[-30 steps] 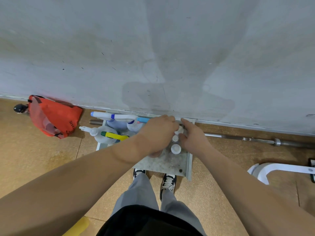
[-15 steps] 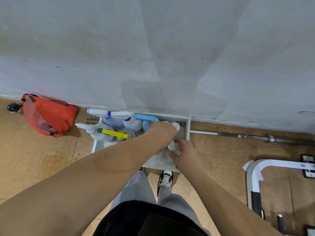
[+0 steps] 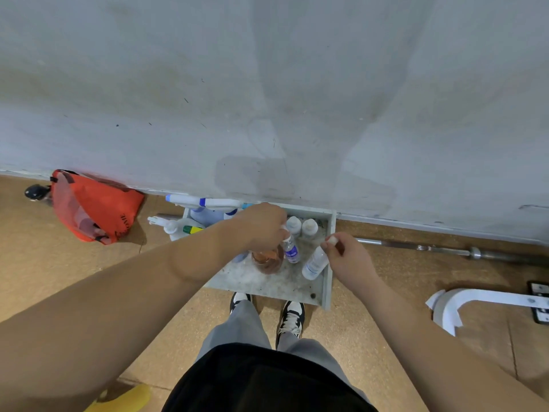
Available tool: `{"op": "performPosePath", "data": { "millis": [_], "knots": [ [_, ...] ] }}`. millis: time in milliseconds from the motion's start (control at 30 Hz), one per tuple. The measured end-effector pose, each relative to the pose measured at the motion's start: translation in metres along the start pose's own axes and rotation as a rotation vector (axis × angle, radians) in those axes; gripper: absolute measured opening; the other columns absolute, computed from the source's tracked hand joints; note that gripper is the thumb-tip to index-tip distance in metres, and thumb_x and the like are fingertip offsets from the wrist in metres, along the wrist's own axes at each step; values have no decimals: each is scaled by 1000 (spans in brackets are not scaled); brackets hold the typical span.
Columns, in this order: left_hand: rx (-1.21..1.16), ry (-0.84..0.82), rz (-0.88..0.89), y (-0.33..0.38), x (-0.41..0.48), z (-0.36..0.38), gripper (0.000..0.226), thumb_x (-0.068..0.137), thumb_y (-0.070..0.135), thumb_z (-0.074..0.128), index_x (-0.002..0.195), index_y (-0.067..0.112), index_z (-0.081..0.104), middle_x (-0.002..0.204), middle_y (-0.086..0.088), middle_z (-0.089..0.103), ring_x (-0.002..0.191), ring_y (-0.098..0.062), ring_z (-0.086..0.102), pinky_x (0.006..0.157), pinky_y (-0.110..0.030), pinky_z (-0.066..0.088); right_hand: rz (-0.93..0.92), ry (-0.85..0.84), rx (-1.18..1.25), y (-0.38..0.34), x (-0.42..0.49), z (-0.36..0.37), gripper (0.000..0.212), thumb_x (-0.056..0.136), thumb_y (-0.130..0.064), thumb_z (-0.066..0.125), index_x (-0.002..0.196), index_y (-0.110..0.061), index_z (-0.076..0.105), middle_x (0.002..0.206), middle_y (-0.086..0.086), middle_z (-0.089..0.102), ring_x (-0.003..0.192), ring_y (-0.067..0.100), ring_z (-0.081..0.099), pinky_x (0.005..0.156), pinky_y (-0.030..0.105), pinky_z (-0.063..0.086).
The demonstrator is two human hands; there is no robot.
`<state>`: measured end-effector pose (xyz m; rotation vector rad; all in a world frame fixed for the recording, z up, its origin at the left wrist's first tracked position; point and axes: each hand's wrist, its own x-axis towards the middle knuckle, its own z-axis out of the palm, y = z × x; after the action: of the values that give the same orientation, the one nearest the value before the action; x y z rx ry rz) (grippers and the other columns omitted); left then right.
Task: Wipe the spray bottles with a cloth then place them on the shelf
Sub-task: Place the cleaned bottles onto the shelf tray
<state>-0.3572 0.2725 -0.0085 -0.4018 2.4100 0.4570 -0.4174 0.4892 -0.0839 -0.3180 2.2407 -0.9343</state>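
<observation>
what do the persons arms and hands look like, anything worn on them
The left forearm and right forearm are bare, with no sleeve in view. The left hand and right hand are ungloved. No watch, ring or wristband shows on either.

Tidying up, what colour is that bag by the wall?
Orange-red bag, clearest in the head view.

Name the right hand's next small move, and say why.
Probably set the small white plastic bottle upright on the bare patch of the grey speckled shelf and release it. The right hand pinches its white cap, the bottle is tilted beside the shelf's right wall, and bare shelf surface lies right next to it.
</observation>
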Motion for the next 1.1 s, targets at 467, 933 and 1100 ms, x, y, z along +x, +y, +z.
{"op": "performPosePath", "data": {
  "millis": [467,933,1100],
  "knots": [
    [129,-102,-21,25,12,24,33,99,40,59,75,23,43,84,-1,56,73,-19,54,66,-33,44,48,-39,132,6,-6,7,14,103,-28,59,96,-18,65,75,-6,60,64,9,51,59,24,40],
    [199,-89,-63,31,21,43,23,97,36,64,103,19,50,79,2,46,83,-23,56,72,-34,48,31,-3,-110,9,6,8,22,97,-40,66,92,-18,64,82,0,66,72,15,60,58,27,42],
    [231,-80,-75,30,16,43,18,98,31,61,97,19,48,79,1,48,78,-21,54,69,-35,46,13,-14,-326,5,7,16,23,98,-47,58,91,-25,55,84,-5,61,77,15,59,63,33,46]
  ]
}}
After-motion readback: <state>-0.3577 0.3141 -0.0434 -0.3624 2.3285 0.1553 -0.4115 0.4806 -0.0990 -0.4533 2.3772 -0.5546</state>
